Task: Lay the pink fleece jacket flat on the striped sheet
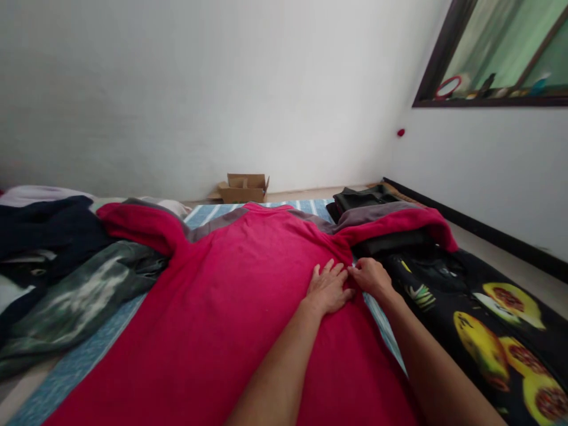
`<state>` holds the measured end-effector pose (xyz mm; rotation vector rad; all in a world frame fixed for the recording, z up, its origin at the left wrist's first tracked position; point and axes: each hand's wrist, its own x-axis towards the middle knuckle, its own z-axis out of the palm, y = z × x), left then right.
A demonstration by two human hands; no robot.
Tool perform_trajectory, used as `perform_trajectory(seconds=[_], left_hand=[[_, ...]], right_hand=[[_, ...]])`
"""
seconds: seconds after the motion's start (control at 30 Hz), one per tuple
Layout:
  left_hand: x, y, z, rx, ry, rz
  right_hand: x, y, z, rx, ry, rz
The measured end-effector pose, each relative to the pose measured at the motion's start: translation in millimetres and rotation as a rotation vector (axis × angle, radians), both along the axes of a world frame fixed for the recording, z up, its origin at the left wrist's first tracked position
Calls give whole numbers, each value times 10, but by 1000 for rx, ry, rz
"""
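A long-sleeved pinkish-red top (pixel 239 296) with grey shoulder panels lies spread out before me, sleeves stretched to both sides. My left hand (pixel 327 289) rests flat on its body near the right armpit, fingers spread. Beside it, my right hand (pixel 371 276) pinches the top's side edge just below the right sleeve. A small pale spot shows at those fingertips, too small to make out. Under the top is a blue and white striped sheet (pixel 104 331).
Dark clothes (pixel 57 236) and a grey-green garment (pixel 102 284) are heaped at left. On the right lie folded black clothes (pixel 370 195) and a black fruit-print cloth (pixel 483 337). An open cardboard box (pixel 243 192) stands by the back wall; a window (pixel 501 53) is upper right.
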<state>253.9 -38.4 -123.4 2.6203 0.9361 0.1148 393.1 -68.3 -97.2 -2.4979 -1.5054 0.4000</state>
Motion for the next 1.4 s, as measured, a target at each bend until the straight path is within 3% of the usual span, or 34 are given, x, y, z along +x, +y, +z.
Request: perform_trajectory(seconds=[0.37,0.7,0.8,0.87,1.0,1.13,1.27,1.4], left_hand=[[35,20,27,63,20,29],[19,23,6,77,24,32],[12,14,14,79,32,29],[7,5,21,79,35,32],[-5,-10,22,85,35,40],[-8,-24,7,106,36,37],[-19,-32,27,92,82,29],[-32,97,213,12,110,-11]], right_hand=[[-14,-731,-149,-51,396,38],[33,-1316,-295,-52,424,-2],[37,-1419,-255,-47,386,8],[13,-1446,-168,-38,250,15],[-133,-1240,121,69,55,73],[-347,-575,292,327,264,154],[-423,125,147,457,439,21],[-306,385,-145,490,406,-89]])
